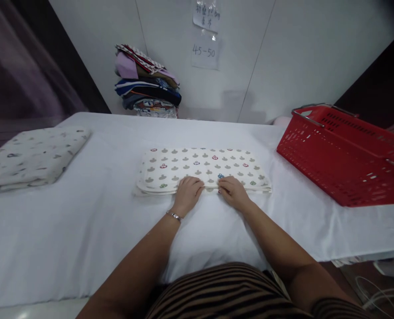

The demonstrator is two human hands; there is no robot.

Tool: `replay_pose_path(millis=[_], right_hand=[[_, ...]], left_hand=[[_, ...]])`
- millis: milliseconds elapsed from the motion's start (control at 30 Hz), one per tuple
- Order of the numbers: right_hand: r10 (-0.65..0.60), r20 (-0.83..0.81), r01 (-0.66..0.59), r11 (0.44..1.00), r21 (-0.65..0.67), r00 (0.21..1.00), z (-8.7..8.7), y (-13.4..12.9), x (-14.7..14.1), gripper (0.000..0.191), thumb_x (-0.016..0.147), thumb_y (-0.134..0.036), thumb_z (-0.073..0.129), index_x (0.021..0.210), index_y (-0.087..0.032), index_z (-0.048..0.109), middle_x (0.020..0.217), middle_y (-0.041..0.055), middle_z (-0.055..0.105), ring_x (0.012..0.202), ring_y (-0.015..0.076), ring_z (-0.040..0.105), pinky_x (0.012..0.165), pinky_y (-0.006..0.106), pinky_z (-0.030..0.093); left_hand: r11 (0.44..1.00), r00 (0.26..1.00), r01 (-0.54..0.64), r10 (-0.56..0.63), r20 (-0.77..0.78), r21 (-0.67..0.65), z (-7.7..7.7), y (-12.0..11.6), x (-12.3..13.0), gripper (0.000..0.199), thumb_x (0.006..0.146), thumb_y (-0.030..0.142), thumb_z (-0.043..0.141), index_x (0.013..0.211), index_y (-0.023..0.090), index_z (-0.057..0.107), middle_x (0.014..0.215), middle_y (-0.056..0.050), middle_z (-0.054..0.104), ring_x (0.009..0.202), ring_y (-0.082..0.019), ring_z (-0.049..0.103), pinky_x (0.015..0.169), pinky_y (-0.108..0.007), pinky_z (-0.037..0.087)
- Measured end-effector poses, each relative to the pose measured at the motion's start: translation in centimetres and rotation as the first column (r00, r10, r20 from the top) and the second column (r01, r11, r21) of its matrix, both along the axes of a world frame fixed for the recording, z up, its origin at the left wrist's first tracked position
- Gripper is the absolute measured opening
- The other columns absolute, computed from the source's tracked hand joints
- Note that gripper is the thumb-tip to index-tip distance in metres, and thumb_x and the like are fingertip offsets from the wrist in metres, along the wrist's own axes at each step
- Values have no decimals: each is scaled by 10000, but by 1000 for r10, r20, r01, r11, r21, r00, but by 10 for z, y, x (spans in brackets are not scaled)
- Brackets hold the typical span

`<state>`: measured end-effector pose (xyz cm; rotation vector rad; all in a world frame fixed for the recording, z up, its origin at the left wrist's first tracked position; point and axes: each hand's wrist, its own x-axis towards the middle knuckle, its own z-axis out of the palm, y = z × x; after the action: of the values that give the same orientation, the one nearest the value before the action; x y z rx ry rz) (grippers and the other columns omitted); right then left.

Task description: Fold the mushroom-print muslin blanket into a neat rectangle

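A folded white cloth, printed with grey, red, blue and green mushroom-like shapes, lies flat as a wide rectangle in the middle of the table. At its near edge, left of centre, my left hand has its fingers closed on the layered fold; a bracelet circles that wrist. My right hand pinches the same edge a short way to the right, thumb below and fingers on top. Between the two hands a small stretch of the layered edge shows.
Another folded patterned cloth rests on the left of the white-covered table. A red plastic basket with metal handles stands at the right. Behind the far edge rises a pile of folded fabrics against the wall, beside paper notes.
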<state>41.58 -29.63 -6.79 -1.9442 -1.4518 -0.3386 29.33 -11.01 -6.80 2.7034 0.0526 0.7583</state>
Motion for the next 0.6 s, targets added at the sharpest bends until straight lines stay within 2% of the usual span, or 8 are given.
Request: replay_pose_path(millis=[300, 600], right_hand=[[-60, 20, 62, 996, -64, 998, -2, 7, -1, 186, 907, -287, 510, 1040, -227, 626, 1030, 85, 663, 950, 225, 573, 841, 394, 453], [-91, -15, 90, 994, -70, 996, -5, 11, -1, 219, 937, -237, 422, 993, -197, 630, 963, 91, 673, 906, 217, 569, 827, 373, 445]], left_hand=[[999, 999, -33, 33, -6, 29, 7, -3, 6, 178, 920, 258, 453, 867, 208, 614, 827, -32, 635, 856, -191, 542, 821, -366, 381], [1000, 999, -8, 6, 46, 26, 2, -2, 4, 150, 908, 223, 470, 945, 210, 616, 882, -27, 657, 869, -188, 550, 825, -359, 391]])
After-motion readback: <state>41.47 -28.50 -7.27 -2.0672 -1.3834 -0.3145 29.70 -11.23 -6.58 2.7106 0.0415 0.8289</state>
